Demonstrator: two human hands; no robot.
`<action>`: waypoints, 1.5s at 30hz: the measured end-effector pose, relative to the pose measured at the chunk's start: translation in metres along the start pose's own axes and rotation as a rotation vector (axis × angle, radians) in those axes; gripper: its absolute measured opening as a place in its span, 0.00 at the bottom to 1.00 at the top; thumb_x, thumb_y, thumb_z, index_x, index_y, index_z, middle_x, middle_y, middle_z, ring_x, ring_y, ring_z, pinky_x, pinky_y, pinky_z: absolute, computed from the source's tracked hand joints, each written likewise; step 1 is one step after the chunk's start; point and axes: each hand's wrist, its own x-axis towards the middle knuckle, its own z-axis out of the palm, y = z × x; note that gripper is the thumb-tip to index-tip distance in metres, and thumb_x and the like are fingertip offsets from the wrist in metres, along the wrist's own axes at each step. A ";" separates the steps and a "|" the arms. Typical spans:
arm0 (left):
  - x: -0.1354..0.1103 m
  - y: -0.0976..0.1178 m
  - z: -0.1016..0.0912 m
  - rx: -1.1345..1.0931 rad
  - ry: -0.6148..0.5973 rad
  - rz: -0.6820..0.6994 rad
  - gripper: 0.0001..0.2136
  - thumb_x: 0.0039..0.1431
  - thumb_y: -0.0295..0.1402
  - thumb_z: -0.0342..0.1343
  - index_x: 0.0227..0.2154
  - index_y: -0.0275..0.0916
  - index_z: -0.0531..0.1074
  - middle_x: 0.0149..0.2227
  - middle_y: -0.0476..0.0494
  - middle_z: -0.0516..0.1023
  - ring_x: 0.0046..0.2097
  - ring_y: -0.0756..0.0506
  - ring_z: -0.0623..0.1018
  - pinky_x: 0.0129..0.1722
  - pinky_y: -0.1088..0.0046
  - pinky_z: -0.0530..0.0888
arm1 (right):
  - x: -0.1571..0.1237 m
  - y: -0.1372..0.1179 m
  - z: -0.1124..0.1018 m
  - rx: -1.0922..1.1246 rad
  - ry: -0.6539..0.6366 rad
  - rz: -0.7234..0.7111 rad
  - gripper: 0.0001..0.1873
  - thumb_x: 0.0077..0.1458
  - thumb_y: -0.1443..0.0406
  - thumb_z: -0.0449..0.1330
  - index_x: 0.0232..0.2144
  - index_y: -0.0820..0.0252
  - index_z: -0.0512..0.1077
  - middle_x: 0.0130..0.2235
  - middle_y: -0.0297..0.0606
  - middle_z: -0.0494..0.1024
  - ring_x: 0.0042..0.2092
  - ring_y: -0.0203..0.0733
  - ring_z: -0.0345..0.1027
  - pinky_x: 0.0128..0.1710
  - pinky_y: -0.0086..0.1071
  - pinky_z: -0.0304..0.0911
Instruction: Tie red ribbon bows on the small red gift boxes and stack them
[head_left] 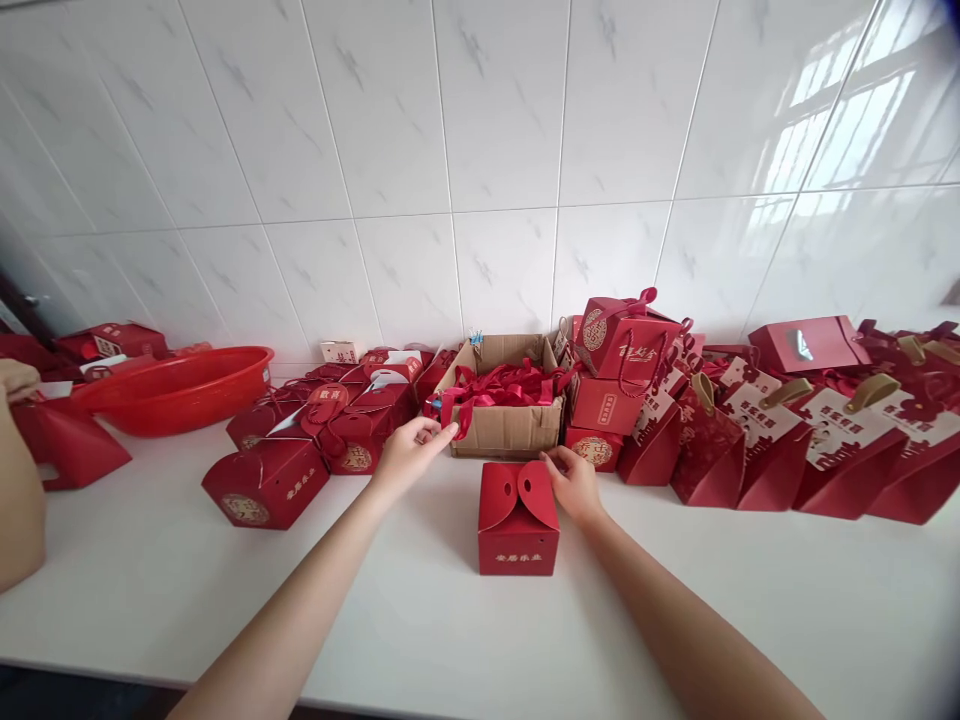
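A small red gift box (518,520) with a heart-shaped folded top and gold lettering stands on the white counter (420,610) in front of me. My right hand (576,484) rests against its upper right corner, fingers curled on the flap. My left hand (412,452) reaches toward the cardboard box (507,425) behind, its fingertips pinched on a red ribbon (453,411) that hangs over the box's front left edge. The cardboard box is full of red ribbons.
Closed red gift boxes (267,484) lie left of the cardboard box, beside a red plastic basin (176,385). Red gift bags with gold handles (817,440) crowd the right. Another person's arm (19,480) shows at the far left edge. A white tiled wall stands behind.
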 end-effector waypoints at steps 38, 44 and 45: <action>-0.040 0.136 -0.025 -0.004 -0.311 0.458 0.07 0.57 0.34 0.55 0.24 0.41 0.73 0.18 0.54 0.66 0.20 0.54 0.64 0.17 0.79 0.59 | 0.041 -0.176 -0.123 0.800 0.407 -0.159 0.13 0.49 0.66 0.64 0.20 0.58 0.64 0.27 0.32 0.67 0.27 0.31 0.65 0.26 0.31 0.62; -0.039 0.132 -0.041 0.067 -0.225 0.544 0.13 0.58 0.38 0.52 0.19 0.42 0.70 0.15 0.53 0.60 0.18 0.52 0.61 0.16 0.76 0.56 | 0.058 -0.149 -0.159 0.904 0.504 -0.109 0.08 0.55 0.70 0.58 0.24 0.58 0.71 0.32 0.35 0.72 0.25 0.29 0.63 0.22 0.30 0.56; -0.039 0.131 -0.043 0.090 -0.252 0.537 0.14 0.58 0.39 0.52 0.18 0.42 0.69 0.15 0.53 0.61 0.18 0.52 0.62 0.16 0.76 0.57 | 0.060 -0.146 -0.163 0.963 0.521 -0.101 0.09 0.55 0.71 0.58 0.24 0.58 0.72 0.31 0.34 0.73 0.24 0.28 0.64 0.21 0.29 0.56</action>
